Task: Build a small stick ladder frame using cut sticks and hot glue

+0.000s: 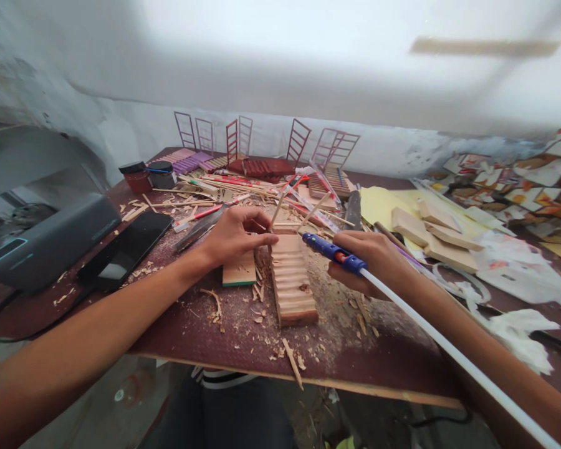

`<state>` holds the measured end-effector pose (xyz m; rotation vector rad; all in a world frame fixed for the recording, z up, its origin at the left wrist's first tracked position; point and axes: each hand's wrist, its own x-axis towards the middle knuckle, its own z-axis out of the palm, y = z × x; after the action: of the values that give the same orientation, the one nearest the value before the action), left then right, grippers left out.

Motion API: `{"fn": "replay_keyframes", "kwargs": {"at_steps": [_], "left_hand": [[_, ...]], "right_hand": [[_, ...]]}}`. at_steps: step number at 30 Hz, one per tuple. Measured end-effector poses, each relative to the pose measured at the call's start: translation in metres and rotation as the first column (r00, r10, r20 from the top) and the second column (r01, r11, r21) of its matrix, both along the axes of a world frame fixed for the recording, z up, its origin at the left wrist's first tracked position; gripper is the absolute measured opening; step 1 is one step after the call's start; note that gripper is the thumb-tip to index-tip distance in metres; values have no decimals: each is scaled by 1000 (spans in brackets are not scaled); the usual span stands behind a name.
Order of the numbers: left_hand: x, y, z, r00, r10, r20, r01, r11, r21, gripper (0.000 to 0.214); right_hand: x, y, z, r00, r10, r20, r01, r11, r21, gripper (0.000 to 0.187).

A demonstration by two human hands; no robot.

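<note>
There is a single view, from a camera worn on the person's head. It looks forward and down across the tabletop (383,374), whose near edge runs low through the frame. It faces a pale wall (280,68) behind the far edge. It sits close: both forearms enter from the bottom corners, and the left hand (234,234) and right hand (374,259) lie near the centre. The edges look stretched and blurred.

Two paint jars (147,176), one phone (124,251), one glue gun (331,252), one slatted panel (291,280).
</note>
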<state>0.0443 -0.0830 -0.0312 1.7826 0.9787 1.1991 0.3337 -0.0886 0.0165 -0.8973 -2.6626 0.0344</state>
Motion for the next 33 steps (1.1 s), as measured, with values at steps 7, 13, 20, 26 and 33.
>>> {"fn": "replay_keyframes", "kwargs": {"at_steps": [7, 13, 20, 26, 33], "left_hand": [[1, -3, 2, 1000, -3, 20, 4, 999, -35, 24], [6, -3, 2, 995, -15, 102, 21, 998, -57, 27], [14, -3, 13, 947, 64, 316, -26, 992, -122, 36], [18, 1, 29, 889, 81, 450, -49, 995, -82, 46], [33, -21, 34, 905, 2, 426, 64, 988, -140, 55]], "right_hand": [[20, 16, -7, 849, -446, -283, 238, 802, -548, 14], [22, 23, -9, 667, -624, -406, -32, 521, -853, 15], [27, 31, -10, 682, -584, -441, -216, 415, -884, 18], [30, 30, 0, 635, -545, -548, -289, 490, -822, 22], [35, 24, 6, 623, -511, -592, -300, 542, -785, 23]]}}
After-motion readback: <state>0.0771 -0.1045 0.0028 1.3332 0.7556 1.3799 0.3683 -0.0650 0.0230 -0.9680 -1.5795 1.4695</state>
